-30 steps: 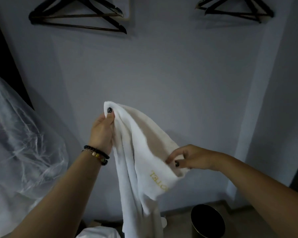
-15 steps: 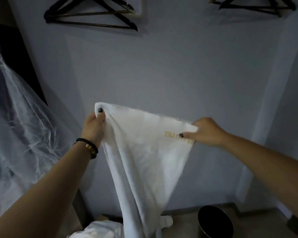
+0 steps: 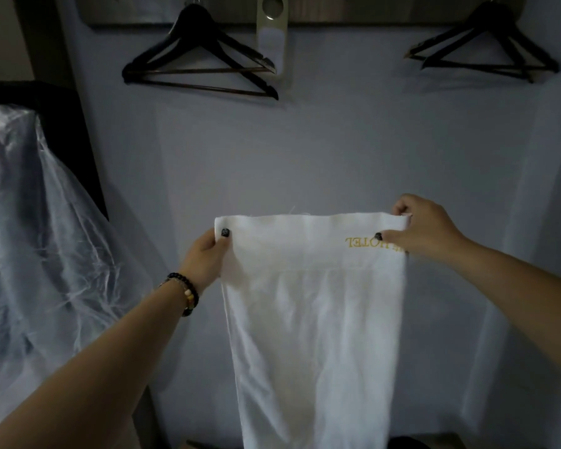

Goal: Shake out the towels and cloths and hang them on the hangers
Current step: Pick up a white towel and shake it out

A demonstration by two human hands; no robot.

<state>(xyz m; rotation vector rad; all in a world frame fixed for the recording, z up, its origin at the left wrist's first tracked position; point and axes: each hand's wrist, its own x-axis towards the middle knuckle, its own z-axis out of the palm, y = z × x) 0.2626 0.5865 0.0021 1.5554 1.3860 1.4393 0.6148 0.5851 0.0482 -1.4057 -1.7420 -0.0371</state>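
Observation:
A white towel with gold lettering near its top right hangs flat and spread in front of the wall. My left hand pinches its top left corner, thumb on the front. My right hand pinches the top right corner beside the lettering. The towel's lower end runs out of the frame. Above, two groups of dark wooden hangers hang from a wall rail: one hanger group at upper left of centre, another hanger group at upper right. Both are bare.
A pale door tag hangs from the rail between the hanger groups. At left, clear plastic sheeting drapes over something dark. The grey wall is right behind the towel.
My right hand has pulled its corner up and out to the right, so the towel now hangs flat between both hands. My view has tilted up, showing the rail and whole hangers.

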